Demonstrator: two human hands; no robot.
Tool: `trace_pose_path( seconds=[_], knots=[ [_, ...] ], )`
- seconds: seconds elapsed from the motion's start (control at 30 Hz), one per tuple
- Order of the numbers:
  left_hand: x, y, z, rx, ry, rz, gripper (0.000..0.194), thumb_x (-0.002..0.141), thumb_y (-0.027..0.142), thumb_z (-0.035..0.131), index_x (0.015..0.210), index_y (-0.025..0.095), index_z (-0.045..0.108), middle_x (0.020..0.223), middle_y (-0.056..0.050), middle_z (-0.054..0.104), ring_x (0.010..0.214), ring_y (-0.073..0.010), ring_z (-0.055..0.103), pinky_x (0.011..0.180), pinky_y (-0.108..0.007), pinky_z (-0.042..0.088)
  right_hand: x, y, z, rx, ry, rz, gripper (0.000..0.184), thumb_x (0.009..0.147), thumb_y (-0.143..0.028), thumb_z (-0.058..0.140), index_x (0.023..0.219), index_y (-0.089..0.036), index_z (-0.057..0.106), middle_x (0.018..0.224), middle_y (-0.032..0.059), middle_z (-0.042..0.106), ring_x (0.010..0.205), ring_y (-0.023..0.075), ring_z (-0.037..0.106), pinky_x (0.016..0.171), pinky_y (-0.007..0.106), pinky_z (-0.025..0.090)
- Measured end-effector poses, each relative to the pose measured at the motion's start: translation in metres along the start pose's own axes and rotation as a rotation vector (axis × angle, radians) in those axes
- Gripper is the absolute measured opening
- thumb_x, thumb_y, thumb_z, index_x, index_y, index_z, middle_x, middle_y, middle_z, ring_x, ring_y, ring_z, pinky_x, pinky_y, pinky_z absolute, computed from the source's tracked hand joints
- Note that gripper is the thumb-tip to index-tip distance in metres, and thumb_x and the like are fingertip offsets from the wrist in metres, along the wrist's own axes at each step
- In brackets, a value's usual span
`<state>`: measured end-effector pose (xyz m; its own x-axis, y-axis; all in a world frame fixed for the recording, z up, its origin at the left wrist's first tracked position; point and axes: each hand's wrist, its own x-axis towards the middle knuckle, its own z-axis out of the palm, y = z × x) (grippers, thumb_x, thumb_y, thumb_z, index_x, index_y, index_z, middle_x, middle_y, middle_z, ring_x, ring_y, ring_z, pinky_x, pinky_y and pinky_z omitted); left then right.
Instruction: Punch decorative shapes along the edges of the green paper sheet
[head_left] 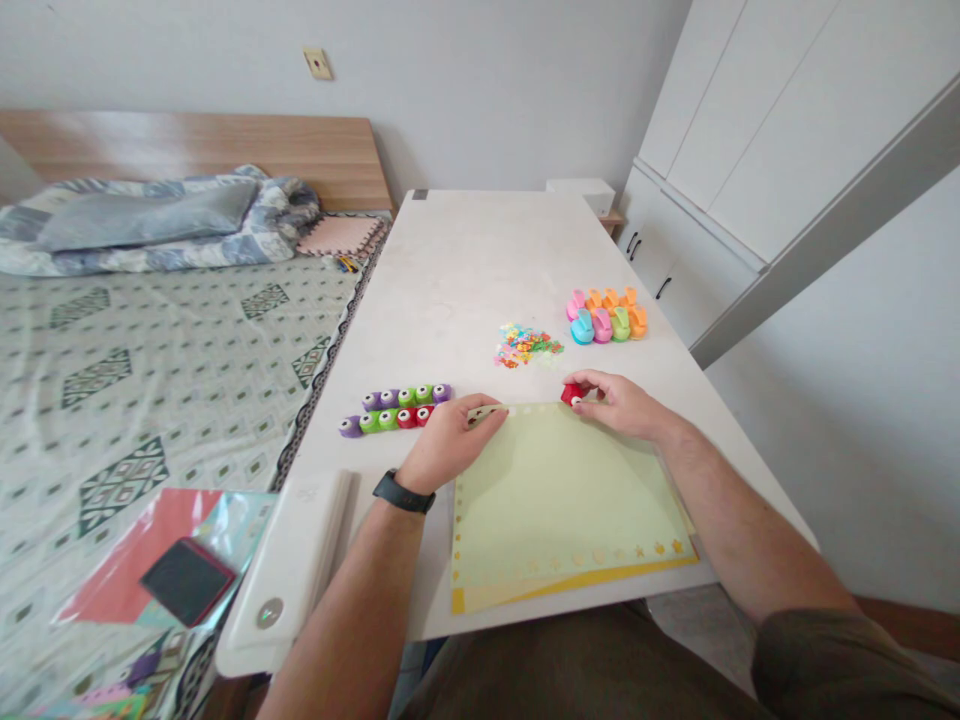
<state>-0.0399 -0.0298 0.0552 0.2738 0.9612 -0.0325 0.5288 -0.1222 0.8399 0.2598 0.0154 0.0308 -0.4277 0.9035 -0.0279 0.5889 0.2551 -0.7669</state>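
A pale yellow-green paper sheet lies on the white table, over a darker yellow sheet, with small shapes punched along its edges. My left hand rests closed on the sheet's far left corner, pinning it down. My right hand is closed on a small red paper punch at the sheet's far edge. Two rows of small purple, green and red punches stand just left of my left hand.
A heap of coloured punched-out bits and a group of larger pink, orange, blue and green punches lie farther back. A white flat device lies at the table's near left. A bed with coloured papers stands to the left, cabinets to the right.
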Motion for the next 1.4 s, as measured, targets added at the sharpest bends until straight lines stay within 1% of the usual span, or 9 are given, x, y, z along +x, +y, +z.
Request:
trace_pose_path(
  seconds=[0.1, 0.27, 0.4, 0.67, 0.93, 1.27, 1.4],
  knots=[
    [-0.0001, 0.0001, -0.0003, -0.002, -0.001, -0.004, 0.037, 0.092, 0.052, 0.055, 0.097, 0.019, 0.071, 0.087, -0.002, 0.074, 0.074, -0.0172, 0.065, 0.062, -0.025, 0.046, 0.0004, 0.0002, 0.0012, 0.008, -0.007, -0.009, 0.042, 0.083, -0.028, 0.067, 0.125, -0.023, 0.064, 0.116, 0.0061, 0.071, 0.098, 0.0218, 0.064, 0.084, 0.035, 0.048],
    [-0.0002, -0.0005, -0.0001, -0.014, -0.013, 0.009, 0.037, 0.092, 0.052, 0.054, 0.097, 0.020, 0.071, 0.086, -0.002, 0.073, 0.076, -0.0177, 0.065, 0.062, -0.025, 0.046, 0.0014, 0.0002, 0.0005, -0.009, 0.055, -0.019, 0.043, 0.082, -0.027, 0.068, 0.125, -0.024, 0.064, 0.118, 0.0069, 0.071, 0.102, 0.0237, 0.064, 0.087, 0.037, 0.047],
    [-0.0002, -0.0006, -0.0002, -0.006, -0.028, 0.013, 0.036, 0.092, 0.052, 0.054, 0.097, 0.020, 0.071, 0.084, -0.001, 0.073, 0.074, -0.0172, 0.064, 0.061, -0.025, 0.046, 0.0010, -0.0015, 0.0003, -0.014, 0.043, -0.011, 0.041, 0.081, -0.027, 0.068, 0.122, -0.025, 0.065, 0.117, 0.0063, 0.071, 0.102, 0.0238, 0.064, 0.089, 0.038, 0.047],
    [-0.0001, -0.0014, -0.0004, 0.009, -0.024, 0.026, 0.038, 0.092, 0.051, 0.053, 0.096, 0.019, 0.072, 0.084, -0.002, 0.073, 0.074, -0.0174, 0.065, 0.061, -0.025, 0.047, 0.0004, -0.0009, 0.0018, -0.026, 0.039, -0.004, 0.042, 0.083, -0.027, 0.068, 0.124, -0.026, 0.064, 0.119, 0.0060, 0.071, 0.105, 0.0234, 0.064, 0.089, 0.037, 0.047],
    [-0.0018, 0.0001, -0.0003, -0.006, -0.018, 0.034, 0.040, 0.092, 0.052, 0.053, 0.096, 0.018, 0.071, 0.087, -0.004, 0.074, 0.075, -0.0186, 0.066, 0.062, -0.025, 0.049, 0.0005, 0.0002, 0.0007, -0.038, 0.053, -0.004, 0.042, 0.083, -0.027, 0.068, 0.124, -0.026, 0.064, 0.119, 0.0070, 0.071, 0.105, 0.0250, 0.064, 0.089, 0.039, 0.048],
    [-0.0001, -0.0027, -0.0002, 0.017, 0.028, 0.057, 0.037, 0.092, 0.050, 0.054, 0.095, 0.018, 0.072, 0.090, -0.004, 0.075, 0.077, -0.0184, 0.066, 0.067, -0.026, 0.050, -0.0020, -0.0028, -0.0001, -0.045, -0.021, -0.013, 0.041, 0.083, -0.029, 0.068, 0.123, -0.024, 0.065, 0.118, 0.0065, 0.071, 0.105, 0.0246, 0.064, 0.090, 0.039, 0.047],
    [0.0003, -0.0039, 0.0001, 0.013, 0.026, 0.050, 0.037, 0.091, 0.049, 0.054, 0.095, 0.018, 0.073, 0.090, -0.004, 0.075, 0.076, -0.0187, 0.065, 0.066, -0.026, 0.049, -0.0014, -0.0025, 0.0009, -0.022, 0.019, -0.018, 0.042, 0.083, -0.028, 0.068, 0.124, -0.023, 0.064, 0.117, 0.0071, 0.071, 0.101, 0.0236, 0.065, 0.088, 0.037, 0.048]
  ],
)
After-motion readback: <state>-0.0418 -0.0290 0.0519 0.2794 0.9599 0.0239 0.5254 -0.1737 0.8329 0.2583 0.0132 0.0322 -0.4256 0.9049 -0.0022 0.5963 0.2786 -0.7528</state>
